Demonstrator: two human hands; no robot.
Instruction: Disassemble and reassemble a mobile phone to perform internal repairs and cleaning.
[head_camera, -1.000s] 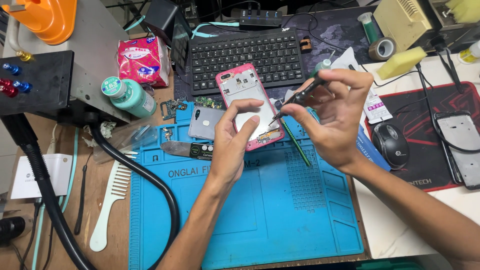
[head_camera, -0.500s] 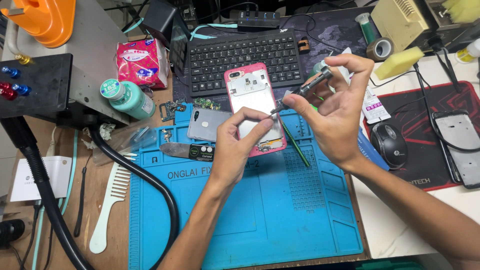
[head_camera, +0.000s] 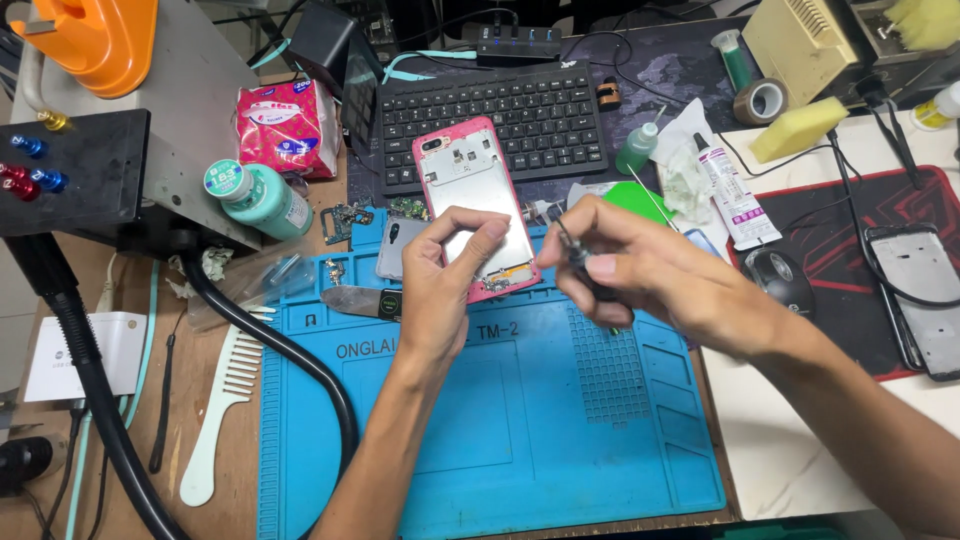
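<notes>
Half a second on, the right hand (head_camera: 655, 285) has dropped from above the phone to the blue work mat (head_camera: 500, 440), level with the phone's lower end, and the pink-edged phone frame (head_camera: 477, 205) now lies flatter and more upright in view. Nearest the camera, both forearms reach in from the lower edge across the mat, which fills the middle of the desk (head_camera: 215, 400). The left hand (head_camera: 440, 285) is closed on the lower end of the phone frame, thumb and fingers curled over its open silver back, holding it at the mat's far edge. The right hand pinches a thin dark tool (head_camera: 572, 250) between thumb and fingers, just beside the frame's lower right corner; whether the tip touches the frame cannot be told. A white comb (head_camera: 225, 400) and a thick black hose (head_camera: 290, 360) lie off the mat's left edge. Further back sit a teal bottle (head_camera: 258, 198) and a pink tissue pack (head_camera: 288, 125) toward the far left, with a black keyboard (head_camera: 510, 120) behind the phone. Toward the right edge a black mouse (head_camera: 775, 275) rests on a red-and-black pad (head_camera: 850, 215), beside another opened phone (head_camera: 925, 290). At the far right corner lie a yellow sponge (head_camera: 798, 130) and a roll of tape (head_camera: 760, 100).
</notes>
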